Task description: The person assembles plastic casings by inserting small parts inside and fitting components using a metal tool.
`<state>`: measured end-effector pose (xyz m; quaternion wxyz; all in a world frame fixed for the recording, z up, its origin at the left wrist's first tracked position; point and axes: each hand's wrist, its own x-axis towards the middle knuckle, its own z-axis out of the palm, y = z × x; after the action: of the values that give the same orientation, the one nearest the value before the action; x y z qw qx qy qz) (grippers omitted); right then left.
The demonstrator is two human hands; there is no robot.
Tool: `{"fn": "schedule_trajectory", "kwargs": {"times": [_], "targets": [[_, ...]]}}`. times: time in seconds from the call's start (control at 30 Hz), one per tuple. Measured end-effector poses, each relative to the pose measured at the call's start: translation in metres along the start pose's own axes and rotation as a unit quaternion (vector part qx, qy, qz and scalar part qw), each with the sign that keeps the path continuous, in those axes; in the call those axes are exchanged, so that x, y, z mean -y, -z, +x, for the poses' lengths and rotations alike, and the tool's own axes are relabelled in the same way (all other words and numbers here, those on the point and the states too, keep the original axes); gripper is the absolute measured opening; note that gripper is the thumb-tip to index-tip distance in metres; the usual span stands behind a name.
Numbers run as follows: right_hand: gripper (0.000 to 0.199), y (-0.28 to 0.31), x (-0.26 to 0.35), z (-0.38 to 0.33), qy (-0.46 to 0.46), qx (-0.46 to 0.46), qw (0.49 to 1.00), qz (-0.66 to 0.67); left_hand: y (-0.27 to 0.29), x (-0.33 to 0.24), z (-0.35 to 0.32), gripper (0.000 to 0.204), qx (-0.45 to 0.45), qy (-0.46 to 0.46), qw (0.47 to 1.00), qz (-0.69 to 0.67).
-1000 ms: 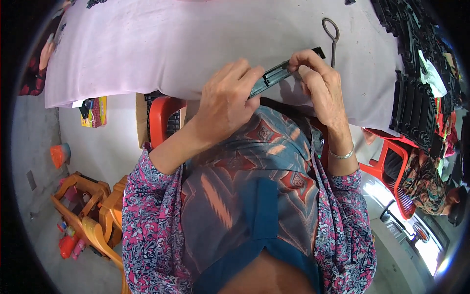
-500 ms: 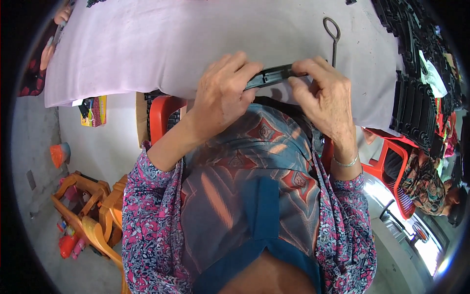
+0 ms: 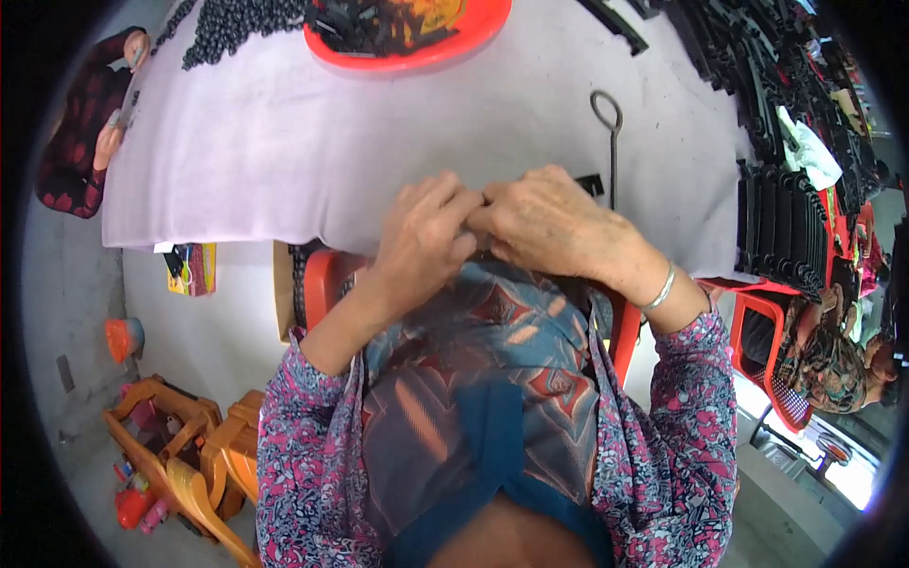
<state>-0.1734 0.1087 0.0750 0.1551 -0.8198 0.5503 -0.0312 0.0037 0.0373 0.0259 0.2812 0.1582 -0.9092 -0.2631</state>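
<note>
My left hand (image 3: 426, 232) and my right hand (image 3: 561, 225) meet in front of my chest, over the table's near edge, with fingertips bent together. Between them they grip a narrow black plastic strip (image 3: 591, 185), mostly covered by the fingers. Its end shows past the knuckles of my right hand; a dark sliver appears where the fingertips meet. What the fingertips press on is hidden. Beyond my right hand, a metal rod with a looped end (image 3: 611, 133) lies on the pale cloth-covered table (image 3: 256, 161).
A red basin (image 3: 407, 62) of black pieces stands at the far side, beside a heap of black beads (image 3: 237, 28). Black strips (image 3: 781, 227) are stacked at the right. Another person's hands (image 3: 109, 142) rest at the far left. Red chairs (image 3: 772, 350) stand right.
My hands have come together, with the right moving left over the strip, which was more exposed between them. The view has shifted, bringing the red basin and beads into sight.
</note>
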Motion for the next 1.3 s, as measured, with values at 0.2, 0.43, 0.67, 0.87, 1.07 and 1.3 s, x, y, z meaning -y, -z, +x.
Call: {"fn": "schedule_trajectory", "kwargs": {"times": [0.2,0.43,0.67,0.87,1.07,1.3], "targets": [[0.014,-0.004,-0.001,0.003,0.011,-0.006,1.000,-0.008,0.002,0.000,-0.001,0.037,0.056,0.042,0.997,-0.019],[0.013,-0.003,-0.002,0.004,0.007,-0.013,1.000,0.010,0.001,0.002,-0.001,0.031,0.050,0.038,0.998,-0.018],[0.017,-0.004,-0.003,0.004,0.005,-0.035,0.999,0.015,0.001,0.002,-0.001,0.031,0.035,0.035,0.999,-0.013],[0.018,0.002,0.001,0.004,-0.003,-0.032,0.999,0.037,0.006,0.004,0.000,0.031,0.052,0.045,0.997,-0.021],[0.010,0.024,0.014,-0.001,0.019,-0.215,0.970,0.111,0.038,0.018,-0.003,0.031,0.002,0.057,0.998,0.013],[0.004,-0.011,-0.016,-0.029,-0.113,-0.350,0.901,0.230,0.085,0.071,-0.016,0.031,-0.245,0.182,0.949,0.078]]}}
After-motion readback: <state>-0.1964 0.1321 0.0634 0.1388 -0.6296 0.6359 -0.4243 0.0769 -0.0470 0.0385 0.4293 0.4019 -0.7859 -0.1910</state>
